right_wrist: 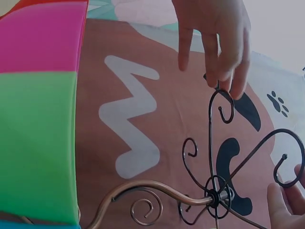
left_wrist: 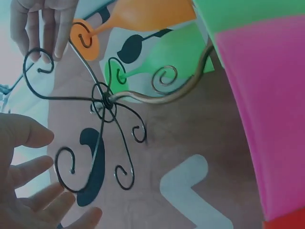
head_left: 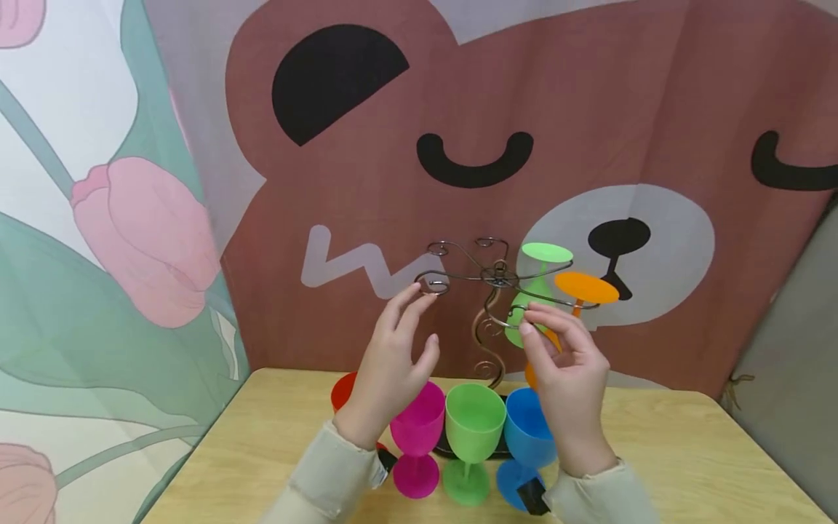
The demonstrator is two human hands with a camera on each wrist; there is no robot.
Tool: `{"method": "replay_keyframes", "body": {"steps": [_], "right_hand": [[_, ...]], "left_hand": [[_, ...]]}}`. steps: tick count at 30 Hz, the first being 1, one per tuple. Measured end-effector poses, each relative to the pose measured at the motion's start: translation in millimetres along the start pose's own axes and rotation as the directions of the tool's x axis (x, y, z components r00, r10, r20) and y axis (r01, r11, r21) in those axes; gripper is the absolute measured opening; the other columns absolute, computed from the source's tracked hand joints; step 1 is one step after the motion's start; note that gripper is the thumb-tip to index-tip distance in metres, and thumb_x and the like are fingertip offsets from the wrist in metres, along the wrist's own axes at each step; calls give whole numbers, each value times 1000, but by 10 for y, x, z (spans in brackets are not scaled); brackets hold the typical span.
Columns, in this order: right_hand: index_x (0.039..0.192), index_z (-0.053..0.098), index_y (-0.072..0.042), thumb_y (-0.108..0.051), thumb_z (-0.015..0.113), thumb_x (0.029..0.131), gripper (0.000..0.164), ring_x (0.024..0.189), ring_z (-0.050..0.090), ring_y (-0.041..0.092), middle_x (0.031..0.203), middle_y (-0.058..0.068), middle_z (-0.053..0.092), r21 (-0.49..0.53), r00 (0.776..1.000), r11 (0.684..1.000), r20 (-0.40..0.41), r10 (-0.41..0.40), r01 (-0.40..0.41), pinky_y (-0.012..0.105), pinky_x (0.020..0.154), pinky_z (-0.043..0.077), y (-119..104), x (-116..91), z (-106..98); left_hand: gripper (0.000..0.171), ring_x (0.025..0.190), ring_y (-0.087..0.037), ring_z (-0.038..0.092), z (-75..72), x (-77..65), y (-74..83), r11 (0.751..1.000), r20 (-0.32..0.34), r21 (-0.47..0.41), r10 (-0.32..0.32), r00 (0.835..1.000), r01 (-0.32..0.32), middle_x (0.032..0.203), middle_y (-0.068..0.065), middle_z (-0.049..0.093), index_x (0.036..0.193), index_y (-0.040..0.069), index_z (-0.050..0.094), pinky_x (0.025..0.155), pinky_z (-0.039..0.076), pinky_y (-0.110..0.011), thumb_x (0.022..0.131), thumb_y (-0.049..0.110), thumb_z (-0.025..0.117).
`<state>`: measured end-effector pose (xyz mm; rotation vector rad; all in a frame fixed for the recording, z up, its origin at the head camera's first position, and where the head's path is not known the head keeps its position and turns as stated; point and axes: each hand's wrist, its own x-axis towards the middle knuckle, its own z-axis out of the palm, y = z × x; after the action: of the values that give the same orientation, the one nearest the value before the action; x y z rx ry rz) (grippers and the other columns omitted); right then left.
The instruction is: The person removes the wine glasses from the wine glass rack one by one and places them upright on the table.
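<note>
A dark metal goblet rack [head_left: 499, 275] stands behind the row of cups, its thin arms spreading from a hub and ending in curls. My left hand [head_left: 391, 356] touches one arm's curl with its fingertips, the fingers spread and the thumb apart; the left wrist view shows this curl [left_wrist: 71, 174] beside the fingers. With thumb and fingers, my right hand [head_left: 572, 371] pinches the curl of a front arm. A green goblet [head_left: 546, 252] and an orange goblet [head_left: 587, 288] hang upside down by their bases from arms on the right, the orange one partly behind my right hand.
In front of the rack, a magenta goblet [head_left: 417, 422], a light green goblet [head_left: 474, 422] and a blue goblet [head_left: 527, 429] stand upright on the wooden table [head_left: 681, 451]. A red goblet [head_left: 342, 393] is mostly hidden by my left wrist. A bear-printed curtain [head_left: 366, 196] hangs behind.
</note>
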<state>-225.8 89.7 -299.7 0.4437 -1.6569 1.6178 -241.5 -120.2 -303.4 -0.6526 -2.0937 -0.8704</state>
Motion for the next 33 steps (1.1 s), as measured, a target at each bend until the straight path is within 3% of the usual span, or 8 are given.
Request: {"method": "replay_keyframes", "body": {"steps": [10, 14, 17, 20, 28, 33], "right_hand": [[110, 69, 13, 9, 70, 90, 20, 118, 60, 27, 120, 13, 64, 153, 999, 988, -27, -19, 23, 24, 95, 53, 36, -25, 186], [108, 71, 11, 8, 73, 88, 20, 116, 60, 28, 120, 16, 64, 132, 999, 991, -34, -29, 33, 25, 94, 54, 42, -44, 273], [107, 72, 10, 6, 74, 88, 19, 115, 62, 27, 120, 17, 65, 131, 1000, 991, -26, -13, 16, 27, 94, 54, 29, -51, 334], [107, 73, 8, 4, 74, 90, 18, 115, 63, 26, 120, 16, 66, 126, 1000, 992, -16, -1, 3, 29, 95, 54, 6, -45, 374], [113, 71, 8, 4, 68, 94, 19, 115, 64, 24, 120, 15, 67, 109, 999, 994, 32, -33, 30, 29, 96, 54, 24, -53, 368], [116, 66, 12, 10, 61, 95, 21, 102, 69, 23, 114, 20, 66, 138, 996, 988, 50, -80, 73, 27, 88, 58, 66, -110, 156]], "left_hand": [[48, 143, -34, 38, 53, 66, 45, 1000, 26, 5, -22, 999, 21, 155, -16, 40, 139, 10, 57, 107, 47, -50, 92, 7, 68], [42, 144, -32, 37, 116, 56, 104, 997, 7, -25, 68, 998, -68, 150, -15, 45, 134, 11, 62, 113, 41, -52, 93, 8, 68], [33, 140, -27, 44, 170, 65, 168, 985, -39, -24, 171, 985, -172, 142, -13, 55, 128, 9, 67, 115, 39, -46, 95, 9, 67], [25, 135, -23, 51, 201, 95, 234, 975, -79, -1, 222, 972, -223, 131, -11, 63, 121, 6, 71, 114, 40, -40, 96, 9, 68], [13, 123, -19, 60, 176, 161, 266, 981, -135, 88, 186, 973, -175, 110, -5, 71, 107, 9, 75, 103, 49, -42, 95, 11, 72], [12, 122, -20, 61, 174, 157, 223, 984, -142, 84, 166, 976, -155, 110, -6, 71, 106, 9, 75, 99, 51, -46, 94, 10, 73]]}}
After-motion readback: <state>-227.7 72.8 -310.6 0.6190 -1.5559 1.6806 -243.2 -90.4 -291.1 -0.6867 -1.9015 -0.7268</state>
